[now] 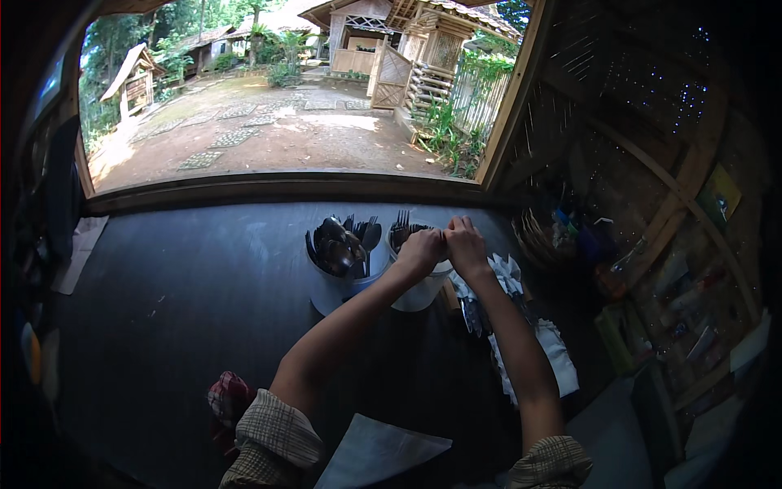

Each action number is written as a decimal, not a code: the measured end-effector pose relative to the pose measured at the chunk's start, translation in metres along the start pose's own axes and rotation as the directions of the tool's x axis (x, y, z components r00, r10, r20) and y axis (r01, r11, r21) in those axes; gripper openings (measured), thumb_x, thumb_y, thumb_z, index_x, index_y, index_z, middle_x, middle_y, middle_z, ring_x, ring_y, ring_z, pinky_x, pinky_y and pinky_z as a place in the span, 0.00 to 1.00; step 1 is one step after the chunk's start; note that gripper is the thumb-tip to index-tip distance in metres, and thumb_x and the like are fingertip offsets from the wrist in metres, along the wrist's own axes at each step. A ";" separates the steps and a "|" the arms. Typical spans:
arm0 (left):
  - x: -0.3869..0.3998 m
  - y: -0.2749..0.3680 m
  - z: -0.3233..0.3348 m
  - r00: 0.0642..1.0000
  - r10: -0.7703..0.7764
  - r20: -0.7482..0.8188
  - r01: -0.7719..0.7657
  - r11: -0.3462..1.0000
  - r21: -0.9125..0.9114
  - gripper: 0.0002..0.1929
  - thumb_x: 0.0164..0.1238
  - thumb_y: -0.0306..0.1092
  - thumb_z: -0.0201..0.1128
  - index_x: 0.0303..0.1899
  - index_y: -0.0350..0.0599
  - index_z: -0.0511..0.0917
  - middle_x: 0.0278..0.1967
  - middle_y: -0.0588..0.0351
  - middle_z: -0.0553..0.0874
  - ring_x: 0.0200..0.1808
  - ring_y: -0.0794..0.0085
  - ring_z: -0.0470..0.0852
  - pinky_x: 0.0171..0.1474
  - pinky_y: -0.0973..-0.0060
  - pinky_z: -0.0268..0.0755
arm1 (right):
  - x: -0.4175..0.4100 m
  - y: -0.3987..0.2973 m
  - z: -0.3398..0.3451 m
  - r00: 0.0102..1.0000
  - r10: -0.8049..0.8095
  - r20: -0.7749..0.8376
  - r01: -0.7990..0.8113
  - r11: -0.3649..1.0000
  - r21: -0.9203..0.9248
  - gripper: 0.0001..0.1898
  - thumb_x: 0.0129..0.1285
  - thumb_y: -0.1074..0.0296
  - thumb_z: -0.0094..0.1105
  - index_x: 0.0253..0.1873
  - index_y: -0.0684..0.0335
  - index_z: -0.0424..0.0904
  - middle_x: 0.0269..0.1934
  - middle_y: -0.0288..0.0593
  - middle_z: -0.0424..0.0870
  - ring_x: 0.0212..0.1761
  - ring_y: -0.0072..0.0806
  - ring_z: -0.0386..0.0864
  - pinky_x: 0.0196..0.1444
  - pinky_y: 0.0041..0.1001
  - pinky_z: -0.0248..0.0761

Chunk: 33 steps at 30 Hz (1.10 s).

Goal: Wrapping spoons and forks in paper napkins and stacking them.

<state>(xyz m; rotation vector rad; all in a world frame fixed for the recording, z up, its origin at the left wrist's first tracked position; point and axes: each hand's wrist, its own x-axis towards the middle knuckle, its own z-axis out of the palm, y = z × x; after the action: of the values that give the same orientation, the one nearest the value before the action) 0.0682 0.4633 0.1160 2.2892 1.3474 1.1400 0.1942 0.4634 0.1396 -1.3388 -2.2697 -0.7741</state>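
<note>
My left hand (421,249) is over a clear plastic tub (418,293) that holds several forks (403,224). Against it is my right hand (465,246), above the tub's right rim. The fingers of both hands are bent and turned away from me, so whatever is between them is hidden. To the left stands a second plastic tub (339,292), packed with spoons (337,250) whose bowls point up. Cutlery bundles wrapped in white paper (506,274) lie right of the forks, partly behind my right forearm.
A stack of white napkins (556,354) lies beside my right forearm. On the dark table (183,293) are a folded white paper (382,455) and a checked red cloth (229,397). Beyond the table's far edge is a wooden window frame (293,186). Cluttered items line the woven right wall.
</note>
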 end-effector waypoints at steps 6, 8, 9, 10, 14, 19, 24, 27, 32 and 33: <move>-0.007 0.009 -0.026 0.955 0.088 -0.282 -0.090 0.996 0.007 0.06 0.60 0.29 0.56 0.34 0.38 0.70 0.33 0.42 0.80 0.36 0.46 0.80 0.34 0.56 0.71 | 0.003 -0.016 -0.040 0.982 -0.052 -0.179 0.061 0.997 0.044 0.02 0.52 0.74 0.54 0.30 0.61 0.77 0.33 0.40 0.74 0.39 0.33 0.76 0.38 0.31 0.74; -0.010 0.024 -0.038 0.945 0.120 -0.303 -0.130 0.991 -0.011 0.05 0.60 0.29 0.56 0.34 0.38 0.70 0.32 0.43 0.80 0.36 0.47 0.80 0.33 0.56 0.71 | 0.001 -0.015 -0.058 0.959 -0.066 -0.276 0.079 0.996 0.036 0.01 0.52 0.73 0.54 0.30 0.62 0.74 0.31 0.41 0.73 0.35 0.34 0.76 0.35 0.31 0.73; -0.013 0.031 -0.048 0.917 0.175 -0.359 -0.186 0.983 0.006 0.05 0.61 0.29 0.56 0.34 0.39 0.70 0.32 0.44 0.80 0.36 0.48 0.80 0.33 0.58 0.71 | 0.001 -0.019 -0.073 0.941 -0.074 -0.329 0.094 0.994 0.046 0.03 0.51 0.73 0.54 0.32 0.62 0.74 0.30 0.41 0.73 0.35 0.34 0.76 0.35 0.30 0.73; -0.017 0.040 -0.056 0.883 0.229 -0.410 -0.241 0.970 0.024 0.05 0.62 0.28 0.56 0.34 0.40 0.69 0.31 0.45 0.81 0.35 0.49 0.81 0.33 0.60 0.72 | 0.000 -0.021 -0.083 0.917 -0.069 -0.393 0.113 0.990 0.090 0.04 0.52 0.74 0.55 0.34 0.61 0.73 0.31 0.41 0.74 0.35 0.34 0.77 0.35 0.30 0.73; -0.050 0.086 -0.094 0.825 0.305 -0.476 -0.381 0.922 -0.069 0.05 0.62 0.25 0.58 0.36 0.39 0.69 0.31 0.49 0.81 0.34 0.59 0.84 0.33 0.69 0.75 | -0.021 -0.034 -0.125 0.836 0.062 -0.545 0.168 0.917 0.362 0.07 0.57 0.76 0.56 0.40 0.62 0.73 0.34 0.42 0.76 0.35 0.33 0.77 0.34 0.29 0.72; -0.125 0.132 -0.127 0.827 0.257 -0.500 -0.398 0.895 -0.199 0.09 0.58 0.20 0.58 0.37 0.39 0.67 0.32 0.49 0.82 0.36 0.57 0.84 0.31 0.70 0.75 | -0.081 -0.074 -0.165 0.934 0.222 -0.281 0.079 0.637 0.767 0.11 0.62 0.72 0.56 0.47 0.64 0.66 0.34 0.42 0.78 0.28 0.26 0.76 0.29 0.25 0.69; -0.199 0.153 -0.129 0.877 0.194 -0.440 -0.298 0.937 -0.181 0.12 0.61 0.20 0.55 0.41 0.40 0.61 0.32 0.48 0.83 0.35 0.59 0.85 0.30 0.72 0.76 | -0.158 -0.110 -0.191 0.967 0.225 -0.117 0.013 0.417 0.909 0.08 0.64 0.72 0.55 0.40 0.63 0.63 0.36 0.43 0.79 0.34 0.26 0.78 0.35 0.23 0.70; -0.246 0.172 -0.121 0.920 0.067 -0.387 -0.138 0.977 -0.161 0.10 0.65 0.25 0.53 0.41 0.41 0.58 0.30 0.47 0.83 0.31 0.59 0.85 0.28 0.71 0.75 | -0.203 -0.133 -0.196 0.972 0.188 -0.142 0.061 0.383 0.922 0.09 0.61 0.73 0.58 0.41 0.63 0.65 0.34 0.43 0.78 0.31 0.25 0.78 0.32 0.24 0.71; -0.304 0.182 -0.079 0.915 -0.199 -0.350 0.102 0.956 -0.276 0.11 0.71 0.34 0.49 0.40 0.40 0.57 0.24 0.46 0.82 0.25 0.63 0.85 0.22 0.73 0.73 | -0.279 -0.160 -0.195 0.985 0.163 -0.063 -0.002 0.369 0.929 0.11 0.57 0.76 0.60 0.41 0.64 0.67 0.33 0.43 0.78 0.29 0.26 0.78 0.31 0.25 0.71; -0.316 0.182 -0.074 0.912 -0.205 -0.356 0.112 0.958 -0.265 0.11 0.71 0.34 0.49 0.40 0.40 0.57 0.24 0.46 0.82 0.25 0.63 0.85 0.22 0.73 0.73 | -0.290 -0.169 -0.193 0.987 0.158 -0.036 -0.031 0.403 0.915 0.11 0.57 0.77 0.60 0.41 0.65 0.68 0.32 0.43 0.78 0.28 0.26 0.78 0.30 0.25 0.71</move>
<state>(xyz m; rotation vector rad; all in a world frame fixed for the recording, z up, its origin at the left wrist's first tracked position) 0.0446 0.0923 0.1091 1.8130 1.4013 1.6500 0.1907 0.0820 0.0755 -0.7839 -1.9181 0.4687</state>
